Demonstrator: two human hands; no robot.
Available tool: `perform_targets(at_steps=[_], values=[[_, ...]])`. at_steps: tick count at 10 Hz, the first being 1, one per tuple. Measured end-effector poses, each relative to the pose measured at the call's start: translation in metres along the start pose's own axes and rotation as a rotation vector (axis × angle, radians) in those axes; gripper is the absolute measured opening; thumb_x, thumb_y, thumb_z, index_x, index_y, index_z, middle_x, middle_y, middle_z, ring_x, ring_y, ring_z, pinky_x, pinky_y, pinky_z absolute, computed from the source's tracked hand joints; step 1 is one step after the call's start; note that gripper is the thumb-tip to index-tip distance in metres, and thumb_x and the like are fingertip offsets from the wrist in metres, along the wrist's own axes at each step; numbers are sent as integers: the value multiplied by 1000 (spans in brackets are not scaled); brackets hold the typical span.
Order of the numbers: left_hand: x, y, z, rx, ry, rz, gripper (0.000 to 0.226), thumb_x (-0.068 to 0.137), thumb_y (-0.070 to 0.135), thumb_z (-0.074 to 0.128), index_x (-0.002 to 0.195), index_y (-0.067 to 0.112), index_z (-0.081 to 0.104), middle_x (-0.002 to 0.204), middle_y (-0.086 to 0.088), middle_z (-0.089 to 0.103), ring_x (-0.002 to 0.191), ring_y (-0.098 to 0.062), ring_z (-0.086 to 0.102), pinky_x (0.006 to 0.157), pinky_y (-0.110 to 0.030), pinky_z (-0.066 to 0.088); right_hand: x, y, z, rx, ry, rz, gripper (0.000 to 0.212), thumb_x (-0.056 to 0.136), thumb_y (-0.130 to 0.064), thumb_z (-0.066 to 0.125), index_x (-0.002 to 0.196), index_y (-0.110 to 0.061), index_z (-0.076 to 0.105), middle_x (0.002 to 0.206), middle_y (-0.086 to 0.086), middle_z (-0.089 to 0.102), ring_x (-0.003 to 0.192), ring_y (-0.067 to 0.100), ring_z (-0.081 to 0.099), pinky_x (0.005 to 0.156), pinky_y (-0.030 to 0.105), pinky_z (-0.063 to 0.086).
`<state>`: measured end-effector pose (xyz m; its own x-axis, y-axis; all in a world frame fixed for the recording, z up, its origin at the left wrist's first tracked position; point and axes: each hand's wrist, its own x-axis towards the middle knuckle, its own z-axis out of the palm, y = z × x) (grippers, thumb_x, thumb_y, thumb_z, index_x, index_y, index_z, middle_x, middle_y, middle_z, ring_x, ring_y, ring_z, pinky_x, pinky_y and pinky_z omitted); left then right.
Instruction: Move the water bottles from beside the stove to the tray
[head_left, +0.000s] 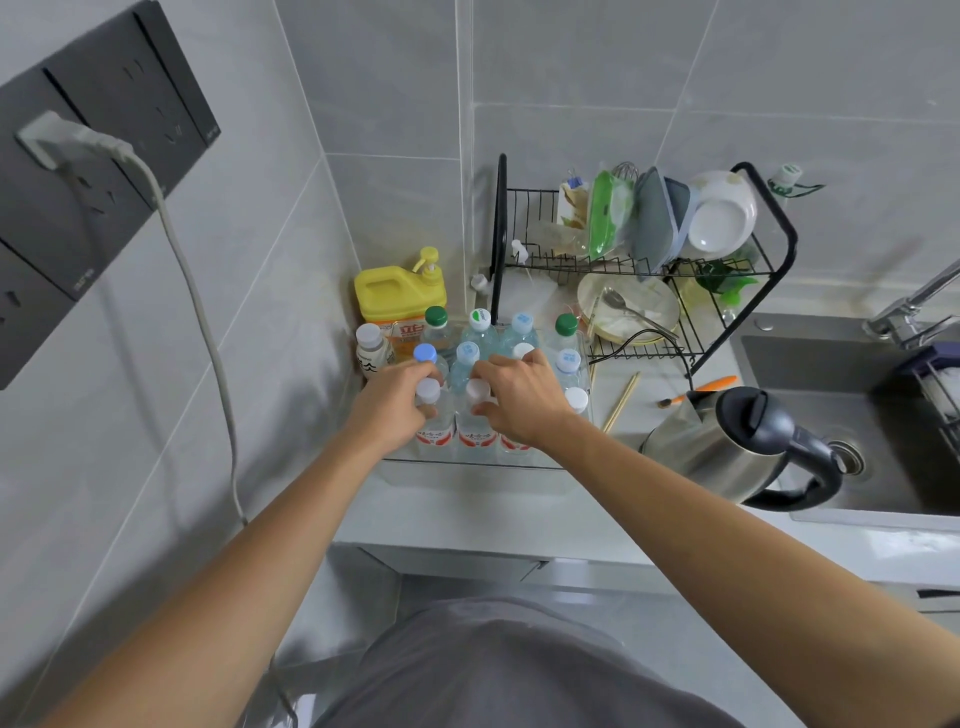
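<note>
Several water bottles stand upright in a clear plastic tray (478, 470) on the counter, in the corner by the wall. Their caps are white, blue or green. My left hand (392, 402) grips the neck of a white-capped bottle (428, 391) in the tray's front row at the left. My right hand (519, 397) grips the neck of the white-capped bottle (477, 389) beside it. Both bottles carry red-and-white labels and sit inside the tray.
A yellow detergent jug (397, 299) and a small white-capped bottle (370, 345) stand behind the tray at the left. A black dish rack (644, 249) stands to the right. A steel kettle (727, 441), chopsticks (621, 402) and the sink (857, 415) lie further right.
</note>
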<state>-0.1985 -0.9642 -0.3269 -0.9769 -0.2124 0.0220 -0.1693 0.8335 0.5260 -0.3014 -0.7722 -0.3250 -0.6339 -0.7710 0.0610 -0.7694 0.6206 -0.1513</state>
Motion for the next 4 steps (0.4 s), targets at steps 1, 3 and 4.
perform_targets(at_steps=[1,3,4], values=[[-8,0,4,3,61,6,44,79,13,84,119,24,67,116,6,70,105,-24,65,80,-38,54,-2,2,-3,19,-2,19,36,90,-42,75,116,-20,64,104,0,71,95,30,65,94,40,33],[-25,3,7,9,163,37,52,84,16,80,133,24,63,118,-2,66,109,-32,64,86,-41,54,-7,1,-8,46,-27,12,56,87,-50,76,135,-26,59,120,-1,69,114,28,61,101,43,35],[-29,9,7,98,239,32,55,84,22,79,137,22,62,121,-1,65,115,-32,58,94,-45,53,-11,6,-8,35,-16,37,63,87,-54,76,141,-27,56,127,0,66,121,29,57,103,44,38]])
